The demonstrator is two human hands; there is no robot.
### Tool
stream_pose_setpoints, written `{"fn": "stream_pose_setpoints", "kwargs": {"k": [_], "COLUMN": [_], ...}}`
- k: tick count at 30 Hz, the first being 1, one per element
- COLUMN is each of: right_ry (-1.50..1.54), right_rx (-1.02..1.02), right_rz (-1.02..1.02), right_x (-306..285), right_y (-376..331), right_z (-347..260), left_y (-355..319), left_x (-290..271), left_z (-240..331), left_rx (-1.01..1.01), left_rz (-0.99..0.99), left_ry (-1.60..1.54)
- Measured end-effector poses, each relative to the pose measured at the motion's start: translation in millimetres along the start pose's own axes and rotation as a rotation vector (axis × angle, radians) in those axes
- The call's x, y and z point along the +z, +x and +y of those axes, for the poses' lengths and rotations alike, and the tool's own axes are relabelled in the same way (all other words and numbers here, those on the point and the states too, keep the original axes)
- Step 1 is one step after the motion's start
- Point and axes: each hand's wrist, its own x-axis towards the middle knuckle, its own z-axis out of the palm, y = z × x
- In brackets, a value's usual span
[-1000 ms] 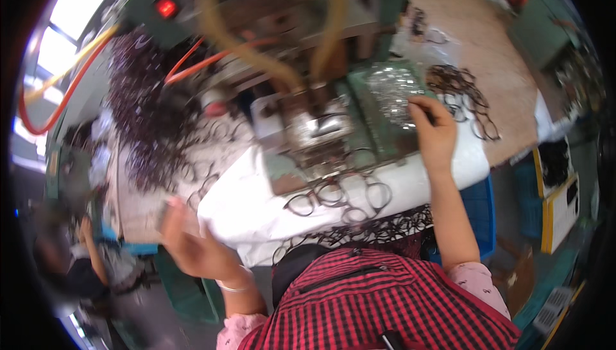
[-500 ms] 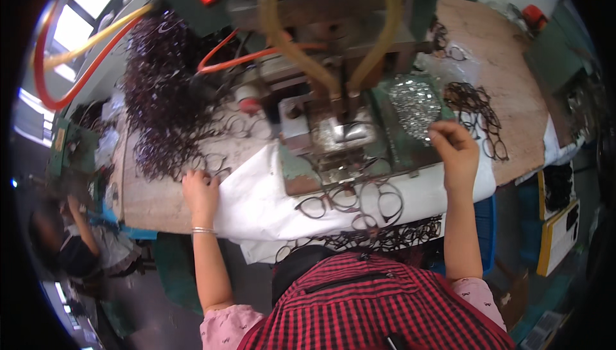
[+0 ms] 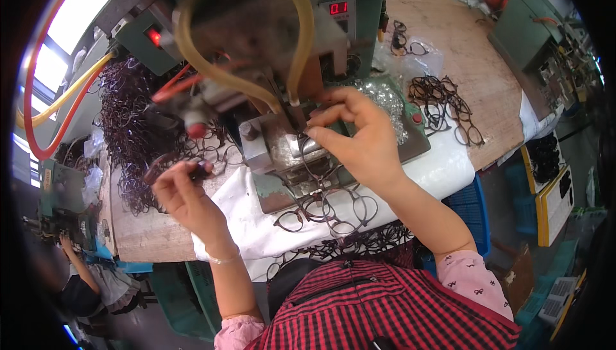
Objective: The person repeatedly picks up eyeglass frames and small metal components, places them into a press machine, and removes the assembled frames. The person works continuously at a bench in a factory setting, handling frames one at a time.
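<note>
Both hands have risen off the counter [image 3: 494,93]: right hand [image 3: 359,138] now pinches a wire frame [image 3: 317,169] at the machine's clamp [image 3: 292,133], while left hand [image 3: 183,193] holds another frame [image 3: 168,164] just left of the machine.

Machine [image 3: 269,48] centre-rear on bench [image 3: 443,48]; cloth [image 3: 256,221] in front.
Frame heap [image 3: 128,125] left of machine, loose frames [image 3: 449,103] right, finished frames [image 3: 327,212] on cloth.

I see a dark heap of frames [image 3: 128,119] at the far left, red and yellow hoses [image 3: 51,112], a wooden board [image 3: 468,68] on my right
</note>
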Motion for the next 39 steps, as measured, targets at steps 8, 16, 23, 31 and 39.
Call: {"fn": "stream_pose_setpoints", "kwargs": {"k": [8, 16, 23, 31, 39], "right_ry": [0.401, -0.214, -0.709, -1.117, -0.822], "right_rx": [0.179, 0.045, -0.202, -0.307, -0.197], "right_rz": [0.029, 0.07, 0.278, -0.132, 0.006], "right_x": [22.7, -41.1, -88.1, -37.6, -41.4], "right_y": [-3.7, -0.2, -5.2, -1.5, 5.1], "right_z": [-14.6, 28.1, 81.0, 75.9, 65.3], "left_y": [43.9, -17.8, -20.6, -50.3, -56.4], "left_x": [50.3, 45.5, 67.9, 51.3, -29.8], "left_z": [73.1, 70.0, 48.8, 47.4, 37.0], "left_rx": [0.273, 0.902, 1.098, 0.796, 0.575], "left_rz": [-0.127, -0.759, -0.688, -0.692, -0.409], "left_ry": [-0.42, 0.134, 0.104, 0.141, 0.641]}}
